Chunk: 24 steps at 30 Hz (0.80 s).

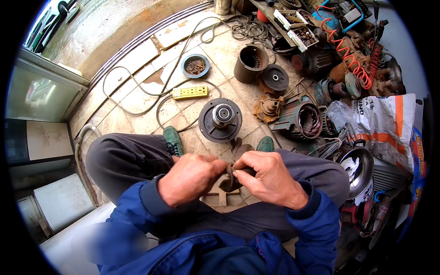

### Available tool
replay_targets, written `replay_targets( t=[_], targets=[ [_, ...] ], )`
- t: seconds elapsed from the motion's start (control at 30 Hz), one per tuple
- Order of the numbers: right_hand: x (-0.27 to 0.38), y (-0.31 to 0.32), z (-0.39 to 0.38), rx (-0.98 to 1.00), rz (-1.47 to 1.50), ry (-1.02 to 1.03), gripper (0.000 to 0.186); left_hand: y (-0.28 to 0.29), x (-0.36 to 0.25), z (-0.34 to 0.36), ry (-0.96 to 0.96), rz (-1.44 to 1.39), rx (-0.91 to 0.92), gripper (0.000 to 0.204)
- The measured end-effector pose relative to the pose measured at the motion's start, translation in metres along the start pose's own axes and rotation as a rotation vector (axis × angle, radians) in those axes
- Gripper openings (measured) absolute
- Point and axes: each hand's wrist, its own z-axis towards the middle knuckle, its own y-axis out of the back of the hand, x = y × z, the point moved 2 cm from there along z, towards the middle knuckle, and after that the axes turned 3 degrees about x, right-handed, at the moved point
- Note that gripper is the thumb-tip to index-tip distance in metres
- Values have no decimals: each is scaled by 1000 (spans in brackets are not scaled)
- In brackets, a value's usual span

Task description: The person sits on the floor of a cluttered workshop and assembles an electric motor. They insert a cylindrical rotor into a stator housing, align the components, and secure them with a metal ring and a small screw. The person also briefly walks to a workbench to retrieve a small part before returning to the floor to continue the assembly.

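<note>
Between my knees, my left hand point(190, 178) and my right hand point(269, 176) are both closed on one dark brown part with rounded, blade-like lobes point(239, 147). My fingers hide its middle, so its exact kind is unclear. The right thumb and forefinger pinch it, while the left fingers curl against its other side. Just beyond it, a round dark motor flange point(208, 130) lies on the floor with a shiny bearing and shaft point(223, 114) standing up at its centre. My green shoes point(173, 140) are on either side. Below my hands is a small wooden piece point(222, 199).
Ahead are a blue-rimmed bowl point(195, 66) of bolts, a yellow power strip point(190, 92) and a looping cable point(137, 113). On the right stand a rusty cylinder point(250, 64), a green motor housing point(293, 117), a white-and-orange sack point(382, 126) and a metal pan point(362, 169).
</note>
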Motion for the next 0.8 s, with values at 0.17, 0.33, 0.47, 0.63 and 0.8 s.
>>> replay_targets(
  t=[0.17, 0.33, 0.47, 0.63, 0.8],
  targets=[
    [-3, 24, -4, -70, 85, -138, 9, 38, 29, -13, 54, 15, -303, 21],
    [-1, 16, -3, -37, 28, -69, 9, 18, 5, -3, 64, 84, -269, 43],
    [1, -1, 1, -9, 39, 20, 9, -8, -2, 0, -46, -46, -7, 13],
    [0, 10, -2, -17, 17, -47, 10, 12, 8, -5, 7, 28, -142, 18],
    [-5, 20, -8, -51, 14, -64, 10, 23, 22, -12, 83, -70, -246, 14]
  ],
)
